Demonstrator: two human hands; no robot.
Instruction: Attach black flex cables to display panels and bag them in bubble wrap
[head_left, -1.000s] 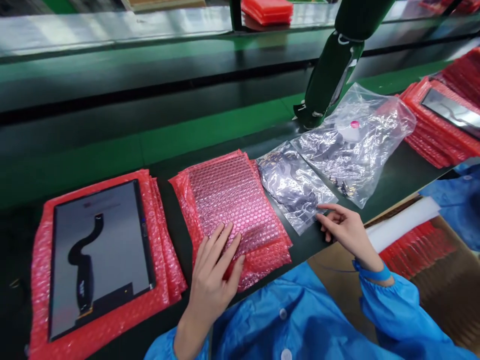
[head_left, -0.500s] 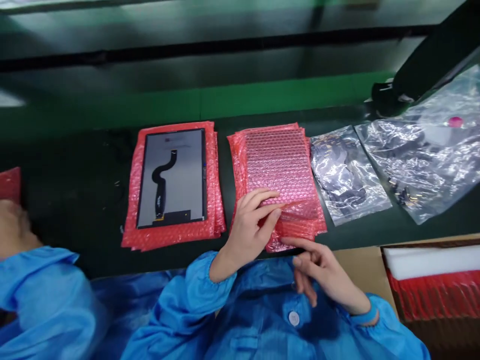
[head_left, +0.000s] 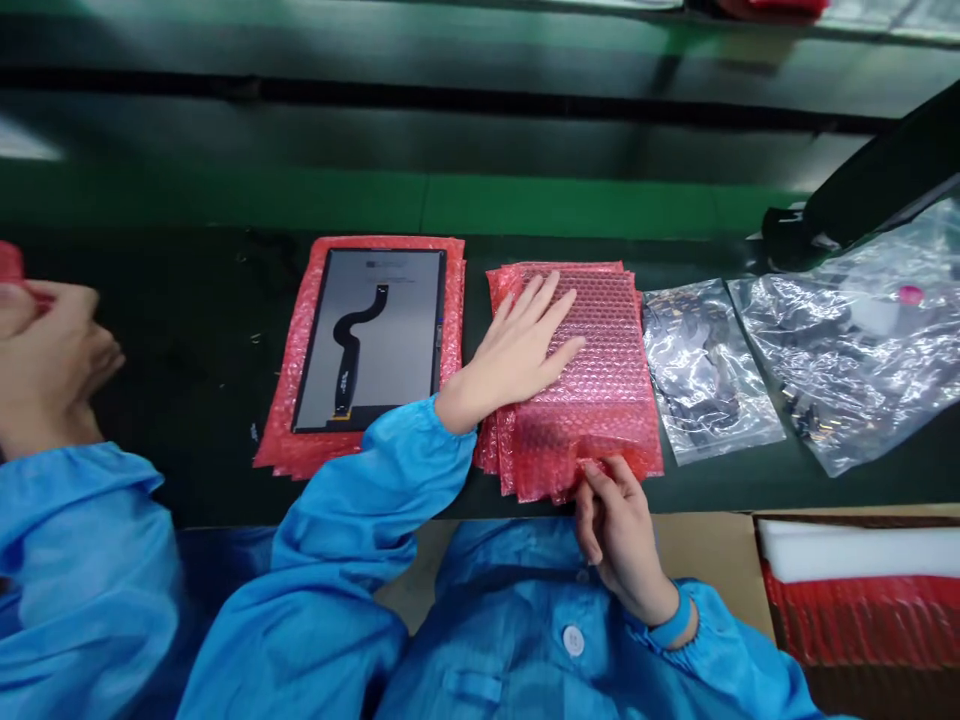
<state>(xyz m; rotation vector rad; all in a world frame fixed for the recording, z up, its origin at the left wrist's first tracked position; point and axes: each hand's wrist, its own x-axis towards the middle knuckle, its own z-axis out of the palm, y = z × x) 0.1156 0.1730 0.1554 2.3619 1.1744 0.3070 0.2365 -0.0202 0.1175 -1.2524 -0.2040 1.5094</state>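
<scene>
On the right-hand stack of pink bubble-wrap bags, the top bag has a dark, flat panel-like shape showing through it. My left hand lies flat on this bag with its fingers spread. Down at the bag's near edge, my right hand pinches the loose pink film between thumb and fingers. To the left, a display panel rests uncovered on another pile of pink bubble-wrap bags. A black, curved flex cable runs across the panel's back. My left sleeve covers the panel's lower right corner.
Clear plastic bags of small parts lie to the right, beside a larger clear bag. A black arm-like fixture reaches in above them. A cardboard box holds red packs and white foam. At far left is another person's hand.
My left hand has slid up the bag and flattened out. My right hand has closed on the near edge. The other person's hand has risen; the view has shifted slightly.
</scene>
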